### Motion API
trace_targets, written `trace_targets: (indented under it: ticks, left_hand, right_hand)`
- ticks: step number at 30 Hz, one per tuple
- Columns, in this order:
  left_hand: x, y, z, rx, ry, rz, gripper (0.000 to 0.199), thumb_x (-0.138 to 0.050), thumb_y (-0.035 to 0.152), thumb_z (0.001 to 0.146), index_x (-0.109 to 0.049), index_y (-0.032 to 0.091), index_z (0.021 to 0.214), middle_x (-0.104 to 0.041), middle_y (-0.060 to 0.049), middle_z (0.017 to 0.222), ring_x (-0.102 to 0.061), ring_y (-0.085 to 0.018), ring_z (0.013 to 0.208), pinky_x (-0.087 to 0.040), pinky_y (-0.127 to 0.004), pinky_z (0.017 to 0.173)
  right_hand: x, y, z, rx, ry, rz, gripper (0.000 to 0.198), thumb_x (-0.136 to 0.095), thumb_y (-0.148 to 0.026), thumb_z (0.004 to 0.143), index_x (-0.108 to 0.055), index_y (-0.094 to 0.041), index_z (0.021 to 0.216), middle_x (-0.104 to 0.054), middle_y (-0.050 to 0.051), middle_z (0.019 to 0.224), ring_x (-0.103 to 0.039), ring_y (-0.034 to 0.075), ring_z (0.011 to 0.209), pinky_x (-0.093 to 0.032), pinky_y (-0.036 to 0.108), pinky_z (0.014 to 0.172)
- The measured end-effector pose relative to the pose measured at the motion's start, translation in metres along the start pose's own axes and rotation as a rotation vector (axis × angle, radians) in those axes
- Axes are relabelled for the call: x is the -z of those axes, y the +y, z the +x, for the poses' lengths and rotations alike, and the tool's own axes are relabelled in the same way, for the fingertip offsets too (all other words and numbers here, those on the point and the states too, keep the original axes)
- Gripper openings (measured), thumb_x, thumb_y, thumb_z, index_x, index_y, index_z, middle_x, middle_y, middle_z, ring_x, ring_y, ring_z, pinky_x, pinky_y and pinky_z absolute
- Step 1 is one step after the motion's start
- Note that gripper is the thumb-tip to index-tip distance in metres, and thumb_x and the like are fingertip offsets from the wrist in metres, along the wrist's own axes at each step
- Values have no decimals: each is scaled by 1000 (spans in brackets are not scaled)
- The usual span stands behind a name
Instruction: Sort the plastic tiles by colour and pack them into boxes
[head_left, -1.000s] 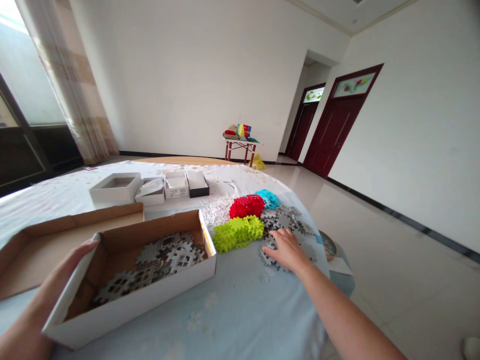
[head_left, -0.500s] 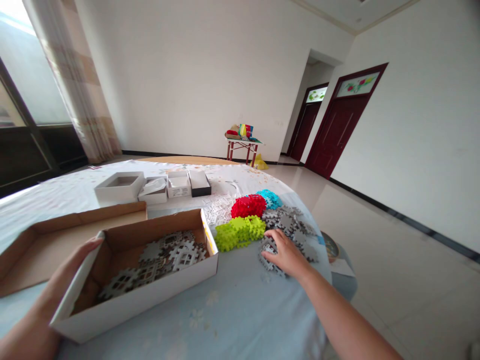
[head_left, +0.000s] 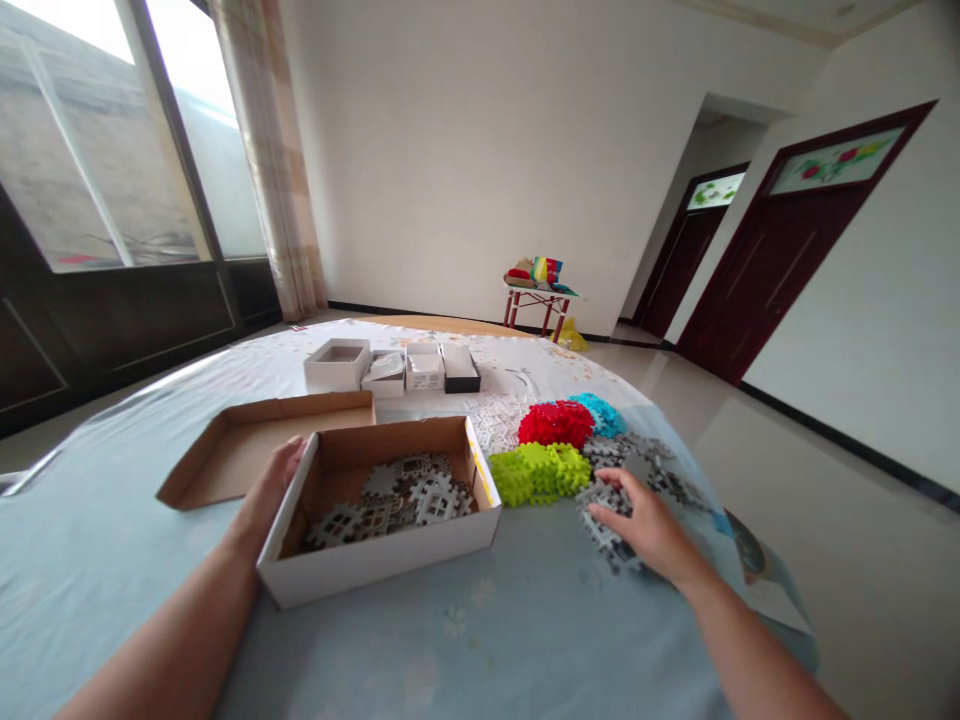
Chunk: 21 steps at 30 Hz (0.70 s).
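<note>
Your left hand (head_left: 283, 475) is closed at the left end wall of the white box (head_left: 382, 560), left of the centre of the frame. Your right hand (head_left: 649, 525) is partly open, thumb and fingers curved with a gap between them, at the loose grey pieces (head_left: 609, 545) right of centre; you can't tell whether it grips one. The box sits open side up on the worktop (head_left: 465, 670), its long axis running left to right and rising slightly toward the right, its right end near the green pieces (head_left: 540, 472).
</note>
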<state>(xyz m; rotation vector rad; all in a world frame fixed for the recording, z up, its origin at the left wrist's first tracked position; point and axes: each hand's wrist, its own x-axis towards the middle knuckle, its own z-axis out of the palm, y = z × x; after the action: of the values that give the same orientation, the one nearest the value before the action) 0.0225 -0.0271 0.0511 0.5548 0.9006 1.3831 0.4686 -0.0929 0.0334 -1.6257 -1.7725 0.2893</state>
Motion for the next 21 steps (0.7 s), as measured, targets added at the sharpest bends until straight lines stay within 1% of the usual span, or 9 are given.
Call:
trace_targets:
  ticks: [2,4,6,9,11,13,17,19,21]
  left_hand:
    - [1,1,0,-19,-84,7,27,-52,26,78,-64,13,98,-70,-2,60,-64,-19,52,-52,-27,53]
    - [1,1,0,-3,-107,5,32,-50,30,78,-63,13,102,-71,-4,63,-67,-24,63,-53,-31,60]
    - [0,1,0,-5,-107,4,35,-50,33,77,-63,13,104,-71,-5,64,-67,-26,69,-54,-33,64]
    - [0,-2,1,-18,-93,29,36,-51,35,76,-62,15,104,-72,-5,67,-67,-26,72,-53,-34,66]
    - [2,-3,2,-27,-79,51,37,-54,37,74,-62,15,104,-72,-4,70,-67,-26,72,-53,-33,67]
    - [4,-3,4,-31,-84,63,39,-57,38,72,-62,16,104,-72,-4,72,-67,-26,72,-53,-32,66]
    - [6,-2,7,-20,-108,99,41,-61,38,69,-62,17,104,-73,-3,71,-67,-25,71,-53,-29,61]
    - [8,-2,9,-29,-64,137,41,-62,39,68,-62,18,103,-73,-1,70,-67,-24,69,-52,-27,57]
    - [10,-2,12,-28,-22,164,44,-63,42,66,-62,20,103,-72,1,69,-67,-24,68,-52,-27,54]
  right_hand:
    - [6,-14,14,-12,38,73,41,-60,-40,74,-51,-21,109,-60,7,107,-55,24,100,-42,40,90]
    - [8,-38,31,18,50,188,46,-63,-42,72,-51,-20,110,-60,7,106,-56,23,97,-43,38,87]
    - [3,-70,49,61,25,325,49,-65,-43,71,-50,-19,111,-60,7,104,-57,21,93,-46,35,84]
    - [-17,-123,73,149,-37,501,50,-68,-41,69,-50,-19,110,-62,4,95,-59,17,83,-49,31,76]
    - [-36,-154,85,207,-64,599,48,-69,-39,69,-50,-19,109,-61,3,96,-59,16,83,-49,30,78]
    - [-57,-177,92,241,-60,616,48,-70,-39,68,-53,-19,109,-62,3,99,-59,16,85,-49,31,80]
    - [-89,-200,92,331,-167,626,42,-65,-41,74,-58,-20,109,-63,5,105,-60,17,90,-49,33,83]
    - [-95,-202,88,358,-218,661,38,-60,-42,78,-59,-21,110,-64,4,105,-61,18,93,-49,34,85]
    - [-92,-197,84,362,-204,659,34,-57,-41,81,-60,-22,109,-65,4,103,-61,18,95,-48,35,87]
